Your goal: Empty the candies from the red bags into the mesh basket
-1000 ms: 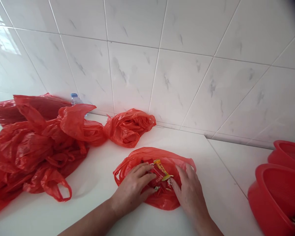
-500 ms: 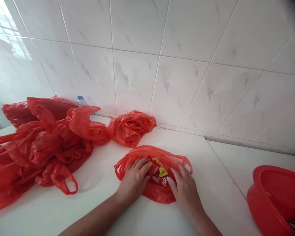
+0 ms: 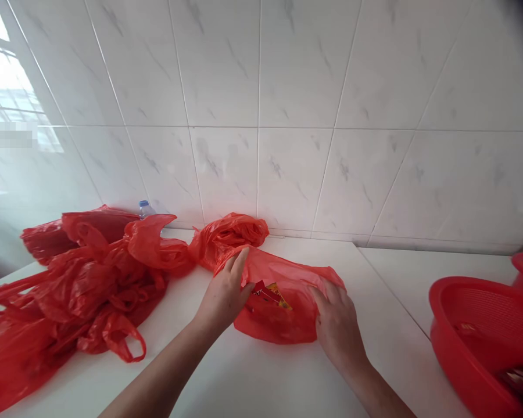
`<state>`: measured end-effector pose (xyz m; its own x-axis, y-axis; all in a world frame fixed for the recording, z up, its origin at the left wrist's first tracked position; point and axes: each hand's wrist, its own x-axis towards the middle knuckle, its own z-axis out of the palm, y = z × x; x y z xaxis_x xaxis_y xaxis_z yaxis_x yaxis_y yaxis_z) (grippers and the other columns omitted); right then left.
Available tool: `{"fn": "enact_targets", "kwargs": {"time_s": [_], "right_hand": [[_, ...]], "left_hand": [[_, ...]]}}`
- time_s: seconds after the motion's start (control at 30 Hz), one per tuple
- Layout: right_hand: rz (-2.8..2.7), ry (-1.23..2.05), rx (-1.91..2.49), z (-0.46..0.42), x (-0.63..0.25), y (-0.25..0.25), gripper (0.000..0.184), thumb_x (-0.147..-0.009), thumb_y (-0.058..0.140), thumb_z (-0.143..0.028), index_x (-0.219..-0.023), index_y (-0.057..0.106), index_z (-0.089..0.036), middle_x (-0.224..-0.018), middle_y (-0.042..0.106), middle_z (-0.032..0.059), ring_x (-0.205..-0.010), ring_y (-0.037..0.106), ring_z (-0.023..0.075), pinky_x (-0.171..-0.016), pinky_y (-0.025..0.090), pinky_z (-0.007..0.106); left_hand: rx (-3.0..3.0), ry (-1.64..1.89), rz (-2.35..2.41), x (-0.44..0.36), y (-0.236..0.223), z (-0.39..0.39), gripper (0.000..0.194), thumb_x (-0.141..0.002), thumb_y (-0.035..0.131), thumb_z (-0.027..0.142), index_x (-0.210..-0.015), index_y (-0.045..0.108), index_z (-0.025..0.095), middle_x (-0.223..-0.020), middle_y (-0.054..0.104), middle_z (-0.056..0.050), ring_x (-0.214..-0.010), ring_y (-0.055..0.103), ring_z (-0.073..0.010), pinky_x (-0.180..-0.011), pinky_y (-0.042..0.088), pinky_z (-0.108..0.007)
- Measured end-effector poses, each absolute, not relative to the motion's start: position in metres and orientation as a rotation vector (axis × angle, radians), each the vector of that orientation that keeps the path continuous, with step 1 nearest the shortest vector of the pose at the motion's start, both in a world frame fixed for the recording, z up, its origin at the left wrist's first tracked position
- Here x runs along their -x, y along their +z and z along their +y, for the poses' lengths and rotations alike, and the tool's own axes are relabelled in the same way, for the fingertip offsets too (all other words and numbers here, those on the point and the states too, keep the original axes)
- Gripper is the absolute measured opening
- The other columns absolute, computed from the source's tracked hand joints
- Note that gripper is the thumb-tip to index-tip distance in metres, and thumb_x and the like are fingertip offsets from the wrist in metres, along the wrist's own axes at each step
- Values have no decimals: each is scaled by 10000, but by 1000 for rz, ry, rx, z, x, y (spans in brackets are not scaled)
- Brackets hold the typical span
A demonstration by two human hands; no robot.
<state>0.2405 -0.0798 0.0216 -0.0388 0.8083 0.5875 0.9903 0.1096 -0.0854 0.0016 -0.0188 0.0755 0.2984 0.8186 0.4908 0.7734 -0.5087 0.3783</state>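
A thin red plastic bag point(image 3: 274, 331) lies on the white counter in front of me, its mouth spread and its far rim stretched between my hands. My left hand point(image 3: 224, 293) grips the bag's left side, with straight fingers pointing up and the thumb apart on the inner side. At the right rim, my right hand point(image 3: 337, 319) has its fingers bent over the film and its thumb inside. Small wrapped snack packets, among them a red packet point(image 3: 265, 292) and a yellow packet point(image 3: 279, 296), show in the bag, partly covered by red film.
A heap of red plastic bags point(image 3: 87, 290) covers the left of the counter point(image 3: 244, 383). A crumpled red bag point(image 3: 229, 232) and a blue-capped bottle point(image 3: 144, 209) stand by the tiled wall point(image 3: 296, 174). Red plastic baskets point(image 3: 444, 325) are at the right, the nearer with packets inside.
Both hands have moved slightly apart and spread the bag. Its far rim is higher and more stretched, and film covers more of the packets. My view has turned a little to the right.
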Motion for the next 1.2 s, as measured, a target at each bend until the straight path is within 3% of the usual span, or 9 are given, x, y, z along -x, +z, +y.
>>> {"fn": "enact_targets", "kwargs": {"time_s": [0.13,0.3,0.4,0.5,0.63,0.8,0.93,1.07,1.2], "right_hand": [[-1864,-555,1712,-81,-249,34,655,-672,370,68,-1242,526,-216,-1183,534,92,-1044,502,252,-897,456,428],[-1815,-596,1689,-95,-261,49,694,-667,391,41,-1313,459,-203,-1150,528,98,-1087,500,262,-958,436,450],[-1882,-554,1675,-113,-267,51,769,-665,384,39,-1384,377,-234,-1251,496,81,-1173,471,245,-975,447,398],[-2001,-531,1658,-129,-269,43,753,-676,389,13,-1382,374,-248,-1381,432,52,-1182,490,223,-896,506,348],[-2028,-659,1570,-141,-265,35,488,-790,423,-72,-1255,505,-193,-1285,552,70,-1120,543,231,-910,485,399],[-1820,-845,1409,-153,-249,51,286,-843,455,-110,-1080,597,-182,-1158,613,94,-1134,514,276,-929,427,461],[-1862,-715,1405,-151,-226,59,293,-855,442,-110,-1077,615,-192,-1187,583,101,-1120,520,258,-938,434,445],[-2004,-416,1552,-139,-199,38,371,-818,486,-101,-1154,607,-202,-1283,541,107,-1141,537,246,-956,460,392],[-2100,-193,1657,-135,-181,1,454,-722,616,-175,-1172,616,-235,-1340,512,106,-1128,555,300,-949,463,423]], "left_hand": [[-2620,919,1555,0,84,-26,767,-803,512,141,-1469,146,243,-1401,432,-146,-944,628,-277,-679,525,-365],[-2717,922,1549,1,97,-38,804,-801,510,141,-1478,88,251,-1435,408,-118,-996,617,-273,-700,520,-342],[-2727,866,1569,-3,102,-49,836,-801,503,154,-1481,28,255,-1456,385,-107,-914,644,-259,-631,511,-324],[-2748,676,1553,-6,96,-60,851,-791,503,155,-1482,14,240,-1470,367,-115,-787,659,-237,-572,495,-321],[-2770,411,1499,-7,76,-69,803,-768,516,143,-1474,140,221,-1429,433,-123,-747,663,-244,-557,489,-329],[-2800,506,1462,2,71,-77,737,-787,488,124,-1457,202,237,-1334,535,-115,-811,664,-251,-611,502,-339],[-2818,733,1355,7,82,-86,642,-838,448,151,-1438,242,254,-1330,536,-92,-937,644,-256,-677,514,-348],[-2720,856,1304,3,83,-97,457,-856,416,173,-1306,451,246,-1240,596,-91,-952,634,-244,-725,511,-344],[-2752,724,1118,5,70,-104,403,-729,588,187,-1119,596,287,-1179,627,-42,-1106,556,-279,-888,453,-389]]}}
